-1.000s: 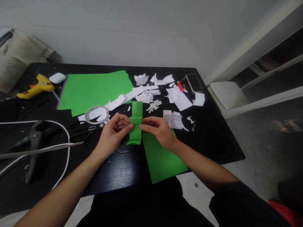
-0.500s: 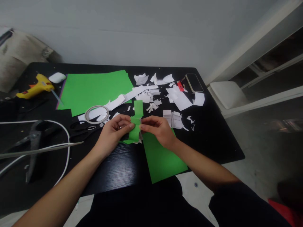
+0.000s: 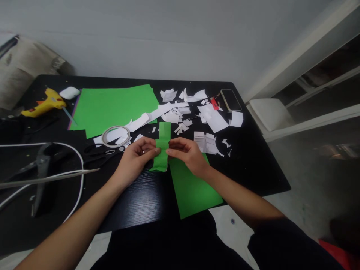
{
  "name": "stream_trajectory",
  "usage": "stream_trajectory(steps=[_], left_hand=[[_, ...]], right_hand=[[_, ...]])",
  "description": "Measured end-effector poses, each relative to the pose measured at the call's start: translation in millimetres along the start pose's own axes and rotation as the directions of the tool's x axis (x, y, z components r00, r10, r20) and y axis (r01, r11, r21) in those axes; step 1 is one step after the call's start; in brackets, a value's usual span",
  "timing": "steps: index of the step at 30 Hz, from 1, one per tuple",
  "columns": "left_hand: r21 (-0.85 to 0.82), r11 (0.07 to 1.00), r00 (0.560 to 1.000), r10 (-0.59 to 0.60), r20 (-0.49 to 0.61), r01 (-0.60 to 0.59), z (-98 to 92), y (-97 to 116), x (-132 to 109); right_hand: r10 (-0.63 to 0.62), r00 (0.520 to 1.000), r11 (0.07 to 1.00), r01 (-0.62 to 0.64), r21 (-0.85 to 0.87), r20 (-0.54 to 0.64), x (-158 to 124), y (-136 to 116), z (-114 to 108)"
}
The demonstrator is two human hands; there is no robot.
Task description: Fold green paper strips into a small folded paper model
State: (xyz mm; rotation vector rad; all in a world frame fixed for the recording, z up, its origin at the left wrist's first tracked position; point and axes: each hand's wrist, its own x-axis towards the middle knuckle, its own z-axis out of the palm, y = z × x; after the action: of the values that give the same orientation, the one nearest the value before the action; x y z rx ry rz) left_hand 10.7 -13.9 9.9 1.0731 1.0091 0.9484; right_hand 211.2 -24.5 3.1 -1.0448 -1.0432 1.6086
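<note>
A folded piece of green paper (image 3: pixel 162 144) is held up between both hands over the near middle of the table. My left hand (image 3: pixel 140 153) pinches its left edge, thumb in front. On the opposite edge, my right hand (image 3: pixel 188 154) grips it between thumb and fingers. A flap of the paper stands up above the fingertips, and a thin pale edge shows low on its right side. Partly under my right hand lies a green sheet (image 3: pixel 194 191). Black scissors (image 3: pixel 105 152) rest just left of my left hand, beside a roll of tape (image 3: pixel 104 138).
Large green sheets (image 3: pixel 112 107) lie at the back left, near a yellow glue gun (image 3: pixel 46 104). White paper scraps (image 3: pixel 171 116) spread across the middle. Folded white pieces (image 3: pixel 206 142) and a phone (image 3: pixel 231 100) are to the right. Pliers (image 3: pixel 42 176) and a white cable (image 3: pixel 82 187) occupy the left.
The green piece has turned slightly in my fingers, so its front faces me more squarely and less of the pale inner side shows. Both hands keep their grip.
</note>
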Motion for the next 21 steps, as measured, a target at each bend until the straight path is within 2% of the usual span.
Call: stream_trajectory(steps=[10,21], left_hand=[[0.034,0.999,1.0,0.01,-0.016,-0.009,3.0,2.2,-0.2],[0.028,1.0,0.999,0.013,0.029,-0.014,4.1,3.7,-1.5]], right_hand=[[-0.014,0.999,1.0,0.013,-0.023,-0.048,-0.5,-0.9,2.6],[0.005,0.998,0.999,-0.008,-0.046,-0.069,1.0,0.8,1.2]])
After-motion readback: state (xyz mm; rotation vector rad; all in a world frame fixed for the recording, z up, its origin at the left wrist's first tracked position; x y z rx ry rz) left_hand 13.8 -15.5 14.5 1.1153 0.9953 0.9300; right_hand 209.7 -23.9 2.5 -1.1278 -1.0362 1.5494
